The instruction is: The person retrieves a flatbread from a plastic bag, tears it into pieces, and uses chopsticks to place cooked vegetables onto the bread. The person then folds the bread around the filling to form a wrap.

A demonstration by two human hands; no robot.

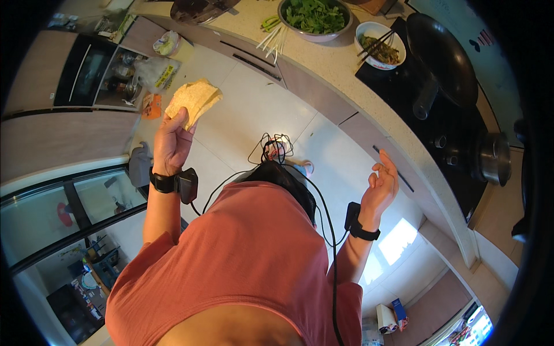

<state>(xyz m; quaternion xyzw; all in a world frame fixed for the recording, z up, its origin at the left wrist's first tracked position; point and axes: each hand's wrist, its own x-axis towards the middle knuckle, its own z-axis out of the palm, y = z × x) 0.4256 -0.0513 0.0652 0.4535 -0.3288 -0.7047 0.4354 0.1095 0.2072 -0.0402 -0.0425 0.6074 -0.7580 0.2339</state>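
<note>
Raised at the left, my left hand (174,141) grips a folded, pale yellow, rough-surfaced piece (193,99) that looks like flatbread or a cloth; I cannot tell which. The thumb presses on its near side, and its layers spread apart at the upper right. My right hand (382,183) hovers by the drawer fronts below the counter edge. Its index finger points up while the others bend loosely, and nothing shows in it. Both wrists wear black straps with small dark boxes.
On the counter (314,60) stand a metal bowl of green leaves (314,17), white stalks (273,41) and a bowl with chopsticks (381,49). A black wok (443,57) and a steel pot (495,158) sit by the hob. Black cables (329,230) hang across my front.
</note>
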